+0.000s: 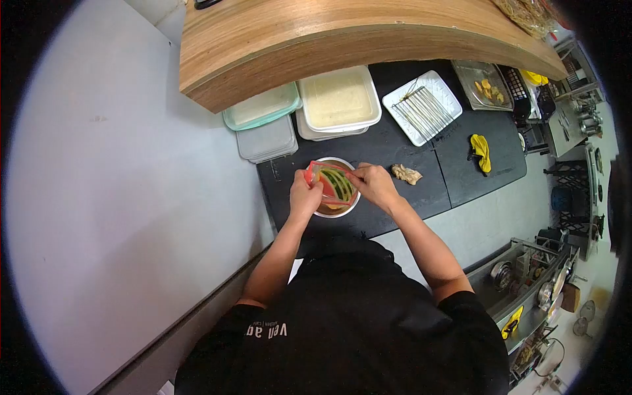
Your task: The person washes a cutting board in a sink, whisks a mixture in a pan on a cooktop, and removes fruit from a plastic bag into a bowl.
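Note:
A small plastic bag point(337, 184) with red edges and a green-and-red pattern or contents is stretched between my hands. My left hand point(305, 196) grips its left edge, fingers closed. My right hand point(374, 182) pinches the upper right edge. Directly beneath the bag is a round metal bowl point(356, 203), its inside mostly hidden by the bag and my fingers. Just right of my right hand lies a pale, knobbly piece that looks like ginger root point(406, 174) on the black table point(415, 204).
White plastic tubs point(372, 99) and stacked lids point(266, 139) stand behind the bowl. A white tray point(454, 105) holds metal skewers or rods. Farther right are a clear container point(464, 72) and a yellow cloth point(481, 154). A wooden shelf point(368, 49) overhangs the back; a wall point(131, 197) closes the left.

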The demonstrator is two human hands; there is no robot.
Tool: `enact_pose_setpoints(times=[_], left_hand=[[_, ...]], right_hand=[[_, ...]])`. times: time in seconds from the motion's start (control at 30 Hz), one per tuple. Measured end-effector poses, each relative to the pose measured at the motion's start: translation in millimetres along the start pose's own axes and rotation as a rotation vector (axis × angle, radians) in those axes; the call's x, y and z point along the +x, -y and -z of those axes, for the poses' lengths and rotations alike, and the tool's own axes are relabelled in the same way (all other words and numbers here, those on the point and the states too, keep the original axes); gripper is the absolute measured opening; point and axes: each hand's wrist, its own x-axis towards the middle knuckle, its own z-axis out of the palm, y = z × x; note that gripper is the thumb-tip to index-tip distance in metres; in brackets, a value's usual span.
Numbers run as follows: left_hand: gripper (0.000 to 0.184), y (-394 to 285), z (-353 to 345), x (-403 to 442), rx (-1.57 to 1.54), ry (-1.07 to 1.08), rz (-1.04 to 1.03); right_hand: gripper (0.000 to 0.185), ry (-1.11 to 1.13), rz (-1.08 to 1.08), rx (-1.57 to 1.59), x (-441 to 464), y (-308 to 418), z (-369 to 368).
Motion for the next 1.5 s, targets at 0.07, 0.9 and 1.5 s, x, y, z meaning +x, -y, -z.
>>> enact_pose_setpoints(times=[0.07,0.9,1.5], left_hand=[[0.026,14,-7,5,-0.127,0.04,0.039],[0.054,62,-20,9,0.329,-0.01,-0.109],[0.048,33,-6,12,0.437,-0.034,-0.096]], right_hand=[[0.02,-0.055,0.031,0.005,-1,-1,0],[0.026,-0.011,-0.579,0.713,17,-82,9],[0.033,-0.151,-0.531,0.801,-2,-74,30]])
